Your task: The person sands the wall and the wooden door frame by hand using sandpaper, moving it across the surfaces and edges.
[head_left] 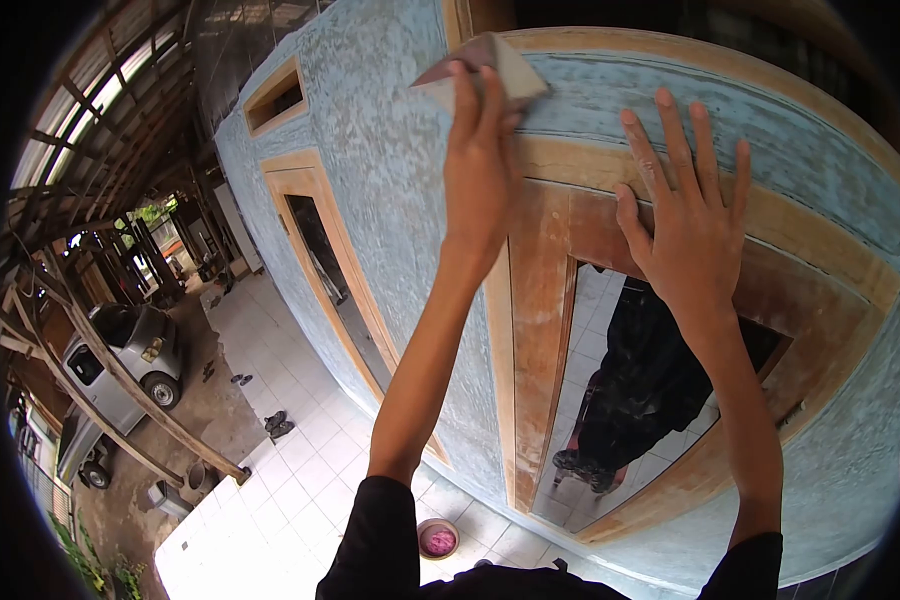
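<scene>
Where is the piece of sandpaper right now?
In the head view, the sandpaper is top centre, pressed by the left hand against the wooden window frame, left of the right hand.

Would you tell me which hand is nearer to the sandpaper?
Left. The left hand presses the sandpaper against the wall with its fingers; the right hand lies flat on the wooden frame, apart from it.

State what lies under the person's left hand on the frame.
Under the left hand lies a folded sheet of sandpaper, pressed to the wooden frame. Fingers cover its middle; the wood beneath is hidden.
</scene>
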{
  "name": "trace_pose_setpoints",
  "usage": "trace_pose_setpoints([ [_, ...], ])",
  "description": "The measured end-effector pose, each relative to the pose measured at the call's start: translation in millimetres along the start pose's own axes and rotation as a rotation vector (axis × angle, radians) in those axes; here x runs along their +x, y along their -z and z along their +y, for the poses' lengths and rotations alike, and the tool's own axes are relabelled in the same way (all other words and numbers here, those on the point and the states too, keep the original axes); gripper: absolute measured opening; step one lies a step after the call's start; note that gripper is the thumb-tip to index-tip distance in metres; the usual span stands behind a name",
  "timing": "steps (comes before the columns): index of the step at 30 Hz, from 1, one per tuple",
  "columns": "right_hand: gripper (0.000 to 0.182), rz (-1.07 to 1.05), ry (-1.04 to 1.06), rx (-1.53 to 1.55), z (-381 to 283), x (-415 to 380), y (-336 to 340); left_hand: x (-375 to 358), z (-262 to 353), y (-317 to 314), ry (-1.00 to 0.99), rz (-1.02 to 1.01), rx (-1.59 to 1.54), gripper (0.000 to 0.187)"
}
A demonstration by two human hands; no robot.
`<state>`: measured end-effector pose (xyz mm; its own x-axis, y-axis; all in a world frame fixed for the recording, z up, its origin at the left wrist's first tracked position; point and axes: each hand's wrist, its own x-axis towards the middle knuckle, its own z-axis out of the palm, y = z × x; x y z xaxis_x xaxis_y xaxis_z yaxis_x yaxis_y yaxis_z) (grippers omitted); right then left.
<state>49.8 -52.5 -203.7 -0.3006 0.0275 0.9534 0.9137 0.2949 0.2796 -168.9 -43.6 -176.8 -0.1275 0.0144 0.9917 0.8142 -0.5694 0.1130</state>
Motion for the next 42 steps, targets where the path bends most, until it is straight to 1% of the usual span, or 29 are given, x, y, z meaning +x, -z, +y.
trace_pose_setpoints([
  [2,0.063,0.007,0.005,0.01,0,0,-1,-3,-1,0,-0.143,-0.051,0.084,0.046],
  [3,0.063,0.014,0.005,0.016,1,0,-1,2,-10,3,-0.181,-0.014,0.11,0.045],
  [4,0.063,0.011,0.003,0.014,1,0,-1,7,-17,6,-0.18,-0.017,0.107,0.045],
  [6,0.063,0.014,0.005,0.018,1,0,-1,14,-27,10,-0.003,0.006,0.069,0.05],
  [7,0.063,0.014,0.001,0.014,1,-1,-2,14,-29,9,-0.07,0.021,0.178,0.049],
  [8,0.064,0.026,0.001,0.015,0,0,-2,12,-29,5,-0.075,0.02,0.173,0.049],
  [10,0.064,0.039,-0.003,0.019,0,0,-2,2,-10,3,-0.096,-0.009,0.121,0.048],
  [11,0.064,0.028,-0.008,0.017,-1,0,-1,-6,3,2,-0.016,-0.059,-0.006,0.048],
  [12,0.064,0.016,-0.009,0.016,-1,0,0,-6,1,1,-0.014,-0.058,-0.005,0.048],
  [14,0.064,0.021,-0.004,0.016,-1,0,-1,-6,-4,-4,-0.238,-0.035,0.133,0.05],
  [15,0.064,0.028,-0.005,0.014,-1,0,-1,-1,-6,1,-0.139,-0.072,0.118,0.05],
  [16,0.064,0.024,-0.006,0.012,-1,0,-1,3,-9,3,-0.137,-0.076,0.115,0.05],
  [18,0.064,0.033,0.002,0.018,-1,0,-1,11,-11,2,-0.044,0.001,0.098,0.048],
  [20,0.063,0.036,0.001,0.016,0,1,0,3,-1,-3,-0.05,0.008,0.08,0.049],
  [22,0.063,0.039,0.003,0.021,-1,1,0,-8,17,-7,-0.105,-0.057,0.082,0.049],
  [23,0.063,0.034,0.002,0.018,-1,1,1,-12,15,-12,-0.25,-0.017,0.192,0.049],
  [24,0.063,0.028,0.003,0.015,-1,1,2,-11,15,-10,-0.247,-0.016,0.193,0.049],
  [26,0.063,0.028,0.007,0.016,-1,1,1,-5,14,-7,-0.152,-0.064,0.132,0.048],
  [27,0.063,0.027,0.006,0.018,-1,1,1,3,8,-6,-0.131,-0.009,0.098,0.046],
  [28,0.063,0.024,0.001,0.014,-1,0,1,7,4,-5,-0.133,-0.013,0.093,0.046],
  [30,0.063,0.039,0.008,0.019,-1,0,0,12,3,-4,-0.051,0.003,0.111,0.046],
  [32,0.063,0.033,0.002,0.018,-1,0,1,4,15,-9,-0.069,-0.004,0.117,0.046],
  [34,0.063,0.027,-0.001,0.024,-3,0,2,-4,25,-13,-0.175,-0.055,0.135,0.046],
  [35,0.064,0.027,-0.005,0.026,-3,0,1,-4,24,-13,-0.186,-0.049,0.139,0.046],
  [36,0.064,0.025,-0.007,0.027,-2,0,1,-1,22,-12,-0.185,-0.05,0.138,0.046],
  [38,0.064,0.017,-0.006,0.015,-3,0,1,10,16,-5,-0.069,-0.006,0.152,0.042],
  [39,0.065,0.015,-0.008,0.004,-3,0,1,12,15,-4,-0.007,-0.017,0.114,0.042],
  [40,0.065,0.013,-0.018,-0.003,-3,-1,1,11,17,-8,-0.013,-0.024,0.107,0.042],
  [42,0.064,0.018,-0.009,-0.007,-4,0,2,5,27,-14,-0.103,0.043,0.131,0.042],
])
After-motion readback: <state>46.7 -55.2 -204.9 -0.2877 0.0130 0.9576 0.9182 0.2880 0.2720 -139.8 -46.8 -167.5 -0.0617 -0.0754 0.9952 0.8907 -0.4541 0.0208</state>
